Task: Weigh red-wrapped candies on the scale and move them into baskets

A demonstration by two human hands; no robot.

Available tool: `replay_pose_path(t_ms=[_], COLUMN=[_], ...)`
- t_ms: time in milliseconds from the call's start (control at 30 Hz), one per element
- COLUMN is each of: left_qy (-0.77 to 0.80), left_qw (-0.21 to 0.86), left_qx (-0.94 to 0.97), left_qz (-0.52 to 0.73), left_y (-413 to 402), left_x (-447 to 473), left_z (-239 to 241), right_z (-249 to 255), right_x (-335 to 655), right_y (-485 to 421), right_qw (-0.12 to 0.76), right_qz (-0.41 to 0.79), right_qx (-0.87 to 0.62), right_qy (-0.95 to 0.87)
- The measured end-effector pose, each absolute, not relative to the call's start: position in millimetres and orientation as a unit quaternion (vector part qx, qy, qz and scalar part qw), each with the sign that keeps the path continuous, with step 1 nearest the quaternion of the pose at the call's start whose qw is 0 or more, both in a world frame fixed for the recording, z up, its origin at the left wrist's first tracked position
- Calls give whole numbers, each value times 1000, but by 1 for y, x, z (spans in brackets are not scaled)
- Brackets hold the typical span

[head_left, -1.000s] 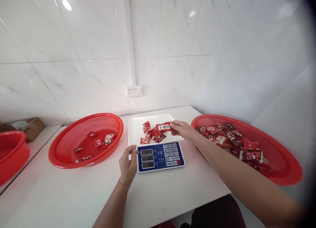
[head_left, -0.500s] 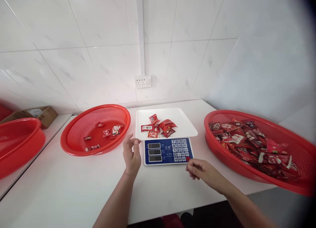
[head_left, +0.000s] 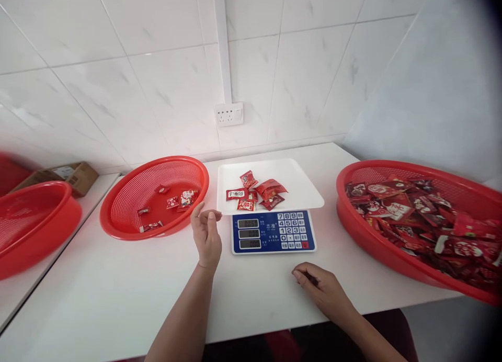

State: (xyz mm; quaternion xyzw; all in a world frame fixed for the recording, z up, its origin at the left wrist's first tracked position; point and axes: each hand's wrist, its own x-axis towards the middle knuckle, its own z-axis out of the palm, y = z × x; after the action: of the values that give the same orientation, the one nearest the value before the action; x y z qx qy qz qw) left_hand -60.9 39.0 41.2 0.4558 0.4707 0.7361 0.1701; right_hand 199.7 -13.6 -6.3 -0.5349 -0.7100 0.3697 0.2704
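Observation:
My left hand [head_left: 207,236] is raised beside the scale's left front corner, fingers loosely bent and apart, holding nothing I can see. A white weighing tray [head_left: 306,192] tops the digital scale [head_left: 273,233], which has a blue keypad panel with three small displays. Several red snack packets [head_left: 270,189] lie in a loose cluster on the tray. Below the panel's right part, my right hand [head_left: 319,289] is closed over the white table, thumb against curled fingers. No object shows in it, and it is apart from the scale.
To the right stands a red basket [head_left: 339,207] heaped with red packets. A red mesh basket [head_left: 112,200] with several packets is left of the scale. Further left are another red basket [head_left: 35,231] and a cardboard box [head_left: 84,178]. A socket [head_left: 229,114] is on the tiled wall.
My right hand has drawn back from the scale's red key toward the table's front. My left hand stays near the tray corner. The view has shifted slightly; the packets lie as before.

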Motion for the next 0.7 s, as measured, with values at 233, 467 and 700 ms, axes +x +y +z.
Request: replay_pose_path(t_ms=[233, 467, 700], left_qy=[488, 542, 644], left_qw=[166, 12, -63], left_qx=[470, 612, 658], left_qz=[717, 576, 386], left_y=[38, 41, 48], left_x=[-60, -62, -47], left_z=[39, 30, 41], right_z=[-6, -8, -7], right_x=[196, 196, 197], right_y=[-16, -14, -14], right_qw=[282, 281, 291], right_qz=[375, 380, 368], right_qx=[-551, -540, -520], right_qy=[-690, -697, -714])
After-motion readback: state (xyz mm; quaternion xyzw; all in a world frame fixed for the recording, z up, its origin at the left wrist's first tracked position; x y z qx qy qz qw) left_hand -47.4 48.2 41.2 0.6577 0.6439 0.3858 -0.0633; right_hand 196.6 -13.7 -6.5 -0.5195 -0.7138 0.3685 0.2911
